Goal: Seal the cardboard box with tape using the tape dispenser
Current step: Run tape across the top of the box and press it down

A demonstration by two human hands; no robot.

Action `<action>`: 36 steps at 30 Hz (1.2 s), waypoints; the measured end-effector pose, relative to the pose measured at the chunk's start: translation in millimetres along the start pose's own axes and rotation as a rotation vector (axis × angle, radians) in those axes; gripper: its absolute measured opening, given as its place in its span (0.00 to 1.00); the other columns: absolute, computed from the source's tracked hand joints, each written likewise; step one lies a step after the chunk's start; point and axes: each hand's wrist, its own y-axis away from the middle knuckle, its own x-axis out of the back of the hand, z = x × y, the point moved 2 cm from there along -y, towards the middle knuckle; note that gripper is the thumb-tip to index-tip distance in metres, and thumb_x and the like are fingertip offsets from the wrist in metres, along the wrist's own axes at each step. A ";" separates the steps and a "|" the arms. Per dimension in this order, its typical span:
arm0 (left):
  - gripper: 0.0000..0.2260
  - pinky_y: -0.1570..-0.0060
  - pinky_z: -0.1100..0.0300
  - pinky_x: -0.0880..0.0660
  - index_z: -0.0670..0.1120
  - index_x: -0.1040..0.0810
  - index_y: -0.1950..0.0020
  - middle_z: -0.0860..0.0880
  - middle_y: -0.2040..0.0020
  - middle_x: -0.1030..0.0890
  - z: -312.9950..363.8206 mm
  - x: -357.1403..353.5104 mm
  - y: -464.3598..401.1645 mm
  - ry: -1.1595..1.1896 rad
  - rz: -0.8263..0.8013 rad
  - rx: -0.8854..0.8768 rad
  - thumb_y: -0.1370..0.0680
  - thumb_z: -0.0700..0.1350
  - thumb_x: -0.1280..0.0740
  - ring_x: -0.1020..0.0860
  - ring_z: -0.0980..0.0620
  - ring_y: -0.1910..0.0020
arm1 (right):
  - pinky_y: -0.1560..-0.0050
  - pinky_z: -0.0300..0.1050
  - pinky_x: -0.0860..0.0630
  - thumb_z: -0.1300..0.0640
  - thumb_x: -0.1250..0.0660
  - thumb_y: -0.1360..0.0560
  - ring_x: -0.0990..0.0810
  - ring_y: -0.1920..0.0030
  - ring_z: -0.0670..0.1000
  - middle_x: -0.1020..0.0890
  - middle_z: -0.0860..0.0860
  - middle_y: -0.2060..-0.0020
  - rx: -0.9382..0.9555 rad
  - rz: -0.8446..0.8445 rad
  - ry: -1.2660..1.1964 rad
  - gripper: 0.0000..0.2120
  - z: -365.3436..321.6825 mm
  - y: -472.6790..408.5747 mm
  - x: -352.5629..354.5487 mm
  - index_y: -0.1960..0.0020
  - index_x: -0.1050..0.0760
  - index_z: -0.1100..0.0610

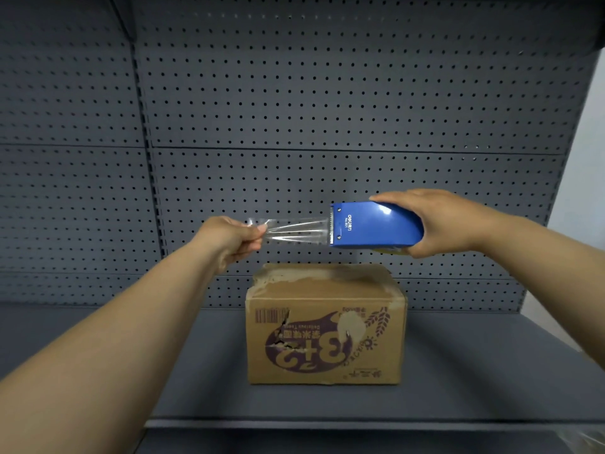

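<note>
A worn brown cardboard box (325, 326) with purple print stands on the grey shelf, its top flaps down and its front face torn. Above it, my right hand (448, 222) grips a blue tape dispenser (376, 226) with its serrated blade pointing left. A strip of clear tape (294, 230) stretches leftward from the blade. My left hand (234, 239) pinches the free end of that strip between thumb and fingers. Both hands and the dispenser hover a little above the box's top, apart from it.
The grey metal shelf board (491, 371) carries the box, with a front lip (360, 424) near me. A grey pegboard back panel (294, 109) rises behind. A white wall (586, 165) shows at the right.
</note>
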 end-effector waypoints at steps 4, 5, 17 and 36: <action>0.12 0.65 0.64 0.22 0.36 0.24 0.50 0.44 0.64 0.21 -5.0 -3.1 -5.2 -0.079 0.076 -0.003 0.29 0.41 0.27 0.23 0.54 0.71 | 0.47 0.48 0.27 0.48 0.28 0.36 0.31 0.48 0.47 0.29 0.43 0.45 0.004 -0.025 0.035 0.40 -2.0 -5.8 -0.8 0.31 0.46 0.38; 0.13 0.59 0.61 0.21 0.36 0.25 0.49 0.43 0.62 0.21 -6.9 -4.3 -6.8 -0.095 0.098 0.007 0.29 0.41 0.27 0.23 0.53 0.70 | 0.47 0.48 0.27 0.47 0.29 0.36 0.30 0.47 0.48 0.29 0.43 0.45 0.006 -0.032 0.040 0.39 -3.5 -7.3 -1.6 0.31 0.46 0.38; 0.13 0.58 0.57 0.27 0.40 0.26 0.69 0.46 0.73 0.24 -40.2 -13.8 -19.4 -0.340 0.108 0.158 0.26 0.43 0.29 0.29 0.51 0.71 | 0.53 0.46 0.28 0.51 0.30 0.34 0.30 0.49 0.50 0.30 0.45 0.51 0.045 -0.174 0.101 0.38 -11.5 -26.7 -20.4 0.30 0.46 0.37; 0.16 0.73 0.62 0.36 0.41 0.30 0.72 0.46 0.75 0.30 -51.5 -20.6 -34.8 -0.633 0.001 0.248 0.24 0.38 0.33 0.34 0.52 0.76 | 0.51 0.44 0.30 0.50 0.30 0.34 0.35 0.51 0.45 0.35 0.41 0.54 0.074 -0.233 0.058 0.39 -7.3 -43.1 -50.0 0.30 0.47 0.37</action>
